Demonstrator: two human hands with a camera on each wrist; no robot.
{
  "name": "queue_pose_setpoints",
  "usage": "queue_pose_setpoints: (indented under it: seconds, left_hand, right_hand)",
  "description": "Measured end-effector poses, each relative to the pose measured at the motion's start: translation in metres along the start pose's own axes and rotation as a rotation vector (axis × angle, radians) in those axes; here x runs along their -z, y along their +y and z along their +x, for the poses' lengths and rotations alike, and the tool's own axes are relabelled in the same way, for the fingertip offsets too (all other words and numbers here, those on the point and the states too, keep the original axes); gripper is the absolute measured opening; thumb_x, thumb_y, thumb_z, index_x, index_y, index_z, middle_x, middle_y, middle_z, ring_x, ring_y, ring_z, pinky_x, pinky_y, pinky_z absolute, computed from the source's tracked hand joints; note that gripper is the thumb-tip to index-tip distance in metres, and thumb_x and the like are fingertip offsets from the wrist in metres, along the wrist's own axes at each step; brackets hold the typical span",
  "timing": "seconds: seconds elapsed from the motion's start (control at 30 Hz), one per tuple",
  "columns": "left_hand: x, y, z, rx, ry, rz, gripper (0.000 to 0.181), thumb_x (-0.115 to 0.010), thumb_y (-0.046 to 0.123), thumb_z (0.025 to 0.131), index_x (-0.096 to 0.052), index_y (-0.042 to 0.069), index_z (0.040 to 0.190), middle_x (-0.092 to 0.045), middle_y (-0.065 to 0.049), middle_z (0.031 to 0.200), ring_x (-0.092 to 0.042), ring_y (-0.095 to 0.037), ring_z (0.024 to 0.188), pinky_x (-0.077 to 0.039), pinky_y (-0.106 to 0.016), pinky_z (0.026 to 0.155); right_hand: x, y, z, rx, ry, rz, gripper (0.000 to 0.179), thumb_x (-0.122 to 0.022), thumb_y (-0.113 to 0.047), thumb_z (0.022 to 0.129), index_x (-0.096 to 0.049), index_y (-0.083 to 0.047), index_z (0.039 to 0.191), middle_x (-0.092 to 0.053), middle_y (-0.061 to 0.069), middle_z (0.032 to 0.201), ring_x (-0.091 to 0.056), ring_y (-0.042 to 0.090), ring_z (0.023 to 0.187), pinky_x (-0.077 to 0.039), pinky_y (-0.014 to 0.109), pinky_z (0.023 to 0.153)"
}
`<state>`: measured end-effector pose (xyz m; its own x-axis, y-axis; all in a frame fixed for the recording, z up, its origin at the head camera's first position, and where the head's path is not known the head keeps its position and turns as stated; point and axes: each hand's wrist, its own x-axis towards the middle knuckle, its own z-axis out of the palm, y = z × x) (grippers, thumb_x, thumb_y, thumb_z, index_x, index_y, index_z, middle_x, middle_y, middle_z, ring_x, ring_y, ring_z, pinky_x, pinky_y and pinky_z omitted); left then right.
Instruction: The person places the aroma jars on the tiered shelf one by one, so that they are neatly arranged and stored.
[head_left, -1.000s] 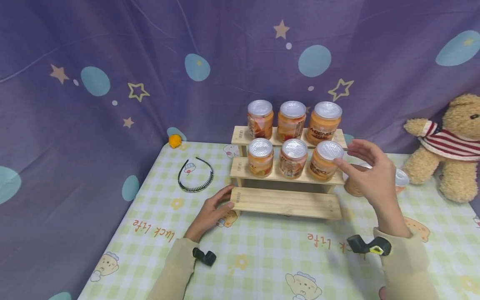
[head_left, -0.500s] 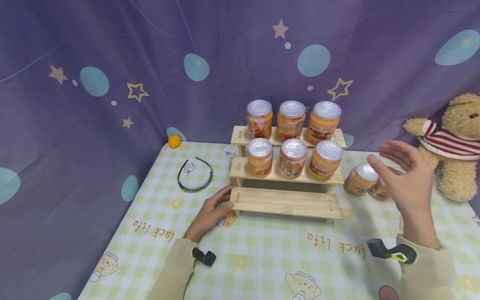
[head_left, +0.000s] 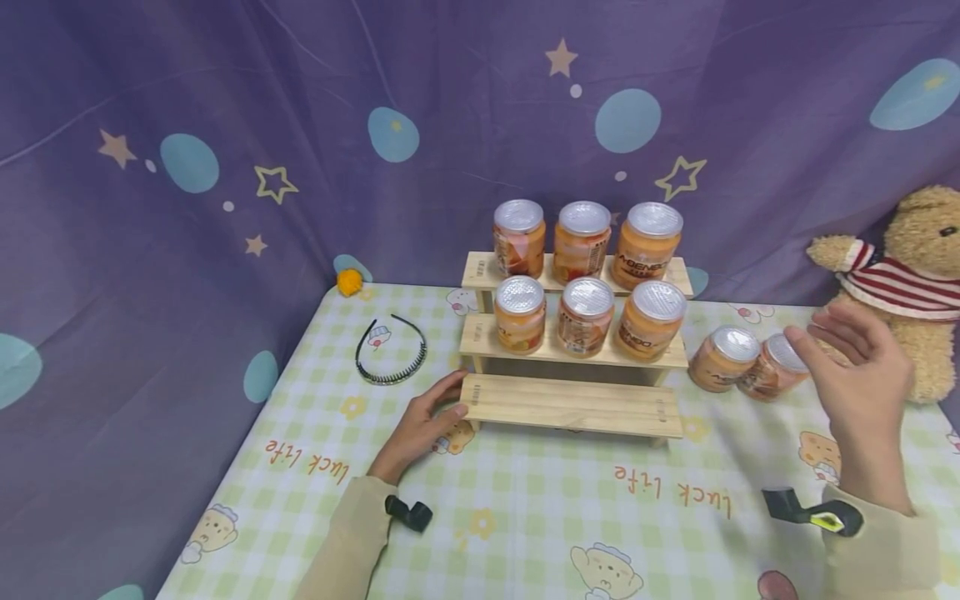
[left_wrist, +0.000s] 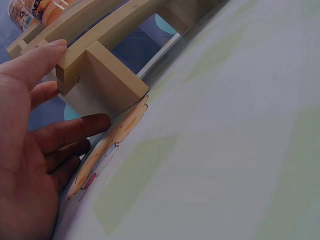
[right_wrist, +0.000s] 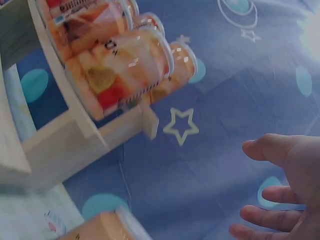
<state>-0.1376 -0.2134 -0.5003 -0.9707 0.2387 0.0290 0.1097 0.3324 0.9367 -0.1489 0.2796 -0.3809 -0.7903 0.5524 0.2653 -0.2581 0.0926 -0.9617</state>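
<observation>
A three-step wooden display shelf (head_left: 570, 407) stands on the table. Three jars of fruit with silver lids, including a back jar (head_left: 519, 240), line its top step. Another three, such as a front jar (head_left: 587, 318), line the middle step, and the lowest step is bare. My left hand (head_left: 423, 423) holds the left end of the lowest step, with thumb and forefinger at the board's corners (left_wrist: 70, 70). My right hand (head_left: 862, 375) hovers with fingers spread and holds nothing. It is nearest to a fruit jar (head_left: 776, 367) on the tablecloth, beside a second jar (head_left: 723, 358).
A teddy bear (head_left: 907, 300) in a striped shirt sits at the right. To the left of the shelf lie a black headband (head_left: 391, 379) and a small orange ball (head_left: 348, 282). A purple curtain (head_left: 450, 67) hangs behind the checked tablecloth (head_left: 525, 500).
My right hand has moved away from the right jar on the middle step, rightward over the jars on the table. Left hand and shelf stay put.
</observation>
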Motion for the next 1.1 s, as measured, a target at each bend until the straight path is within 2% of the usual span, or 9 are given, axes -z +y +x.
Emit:
queue_pose_setpoints:
  seconds: [0.2,0.37,0.47,0.6,0.7,0.9,1.1]
  left_hand:
    - [0.000,0.000,0.000,-0.001,0.000,0.001,0.058,-0.064,0.025,0.099,-0.043,0.020,0.153,-0.063,-0.012,0.139,-0.057,-0.029,0.132,-0.040,-0.027,0.111]
    - [0.000,-0.001,0.000,-0.017,-0.003,-0.004,0.058,-0.063,0.024,0.099,-0.042,0.016,0.153,-0.063,-0.012,0.139,-0.057,-0.030,0.132,-0.041,-0.022,0.108]
    - [0.001,-0.002,0.000,-0.019,-0.006,-0.010,0.058,-0.063,0.023,0.099,-0.042,0.016,0.153,-0.063,-0.013,0.139,-0.057,-0.030,0.132,-0.041,-0.020,0.107]
    - [0.001,-0.002,0.000,-0.018,-0.007,-0.017,0.059,-0.063,0.023,0.099,-0.042,0.016,0.153,-0.063,-0.013,0.138,-0.057,-0.030,0.132,-0.040,-0.019,0.107]
    - [0.000,-0.002,0.000,-0.016,-0.005,-0.016,0.059,-0.064,0.024,0.099,-0.042,0.016,0.153,-0.063,-0.013,0.139,-0.057,-0.031,0.132,-0.040,-0.019,0.107]
    - [0.000,-0.002,0.001,-0.008,-0.002,0.001,0.058,-0.064,0.025,0.099,-0.043,0.019,0.153,-0.063,-0.012,0.138,-0.058,-0.029,0.131,-0.039,-0.026,0.111]
    - [0.001,-0.001,0.001,0.008,-0.003,-0.004,0.058,-0.064,0.027,0.099,-0.043,0.021,0.152,-0.063,-0.011,0.138,-0.057,-0.028,0.132,-0.038,-0.032,0.113]
  right_hand:
    - [0.011,0.013,0.002,-0.071,0.037,-0.230,0.044,-0.080,-0.001,0.081,-0.066,-0.018,0.119,-0.066,-0.022,0.096,-0.063,-0.007,0.088,-0.046,0.002,0.073]
    - [0.017,0.027,0.005,-0.091,0.059,-0.313,0.044,-0.080,-0.008,0.082,-0.065,-0.021,0.122,-0.062,-0.025,0.098,-0.059,-0.010,0.091,-0.043,0.001,0.076]
    - [0.022,0.036,0.007,-0.121,0.072,-0.368,0.048,-0.080,-0.013,0.083,-0.063,-0.021,0.128,-0.058,-0.027,0.104,-0.056,-0.011,0.096,-0.041,0.004,0.080]
    - [0.027,0.047,0.010,-0.195,0.060,-0.426,0.057,-0.078,-0.017,0.085,-0.057,-0.021,0.138,-0.054,-0.028,0.113,-0.055,-0.009,0.107,-0.038,0.011,0.088]
    - [0.029,0.056,0.012,-0.237,0.041,-0.447,0.061,-0.078,-0.018,0.084,-0.055,-0.023,0.140,-0.055,-0.027,0.118,-0.054,-0.008,0.113,-0.038,0.011,0.090]
    - [0.031,0.069,0.012,-0.261,0.011,-0.479,0.063,-0.078,-0.018,0.084,-0.053,-0.026,0.141,-0.053,-0.028,0.117,-0.055,-0.009,0.114,-0.038,0.006,0.082]
    - [0.029,0.077,0.013,-0.270,-0.017,-0.480,0.065,-0.076,-0.013,0.085,-0.050,-0.026,0.142,-0.050,-0.029,0.115,-0.054,-0.005,0.119,-0.041,0.006,0.084]
